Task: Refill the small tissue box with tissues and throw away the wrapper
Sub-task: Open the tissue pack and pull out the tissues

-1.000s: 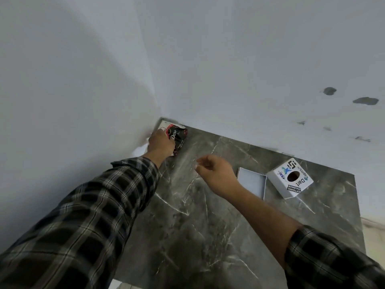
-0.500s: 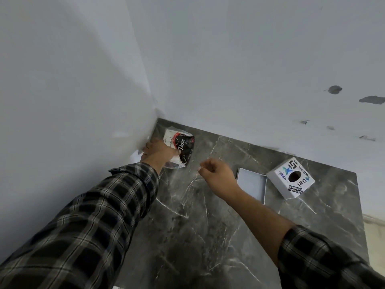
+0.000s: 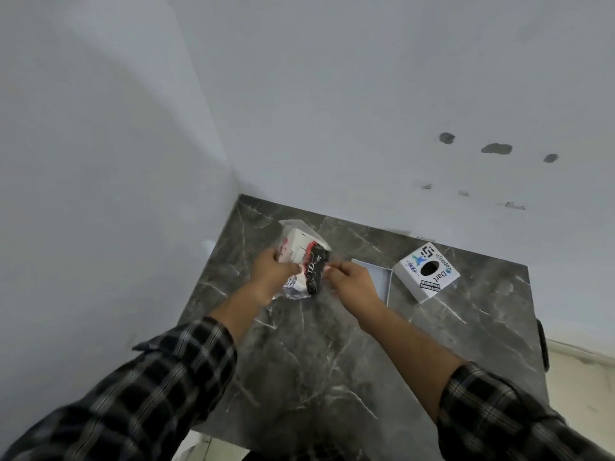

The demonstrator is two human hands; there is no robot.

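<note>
Head view: nearest the camera, two sleeves in a dark plaid are seen, the left sleeve [image 3: 139, 390] entering from the lower left and the right sleeve [image 3: 519, 417] from the lower right, both forearms bare beyond the cuffs. Beneath them a dark grey marbled desk [image 3: 316, 361] is spread, set into a corner of pale walls.

Further out, the two hands are brought together over the desk. The left hand [image 3: 271, 277] is closed around the left side of a tissue pack [image 3: 304, 261], its fingers wrapped over the clear plastic wrapper. The right hand [image 3: 349, 281] is pinched on the right edge of the same pack, at the black printed band of the wrapper. The pack is held between the two hands and tilted; whether its lower end touches the desk cannot be told.

Just behind and to the right of the right hand, a shallow white tray-like box base [image 3: 377, 277] is lying flat on the desk, partly hidden by that hand. Beyond it, further to the right, the small tissue box [image 3: 426, 272] is seen on the desk, white, with stickers and a dark round opening on its upper face.

Farthest off, the right-hand wall [image 3: 366, 94] is marked by several dark patches [image 3: 496, 148].
</note>
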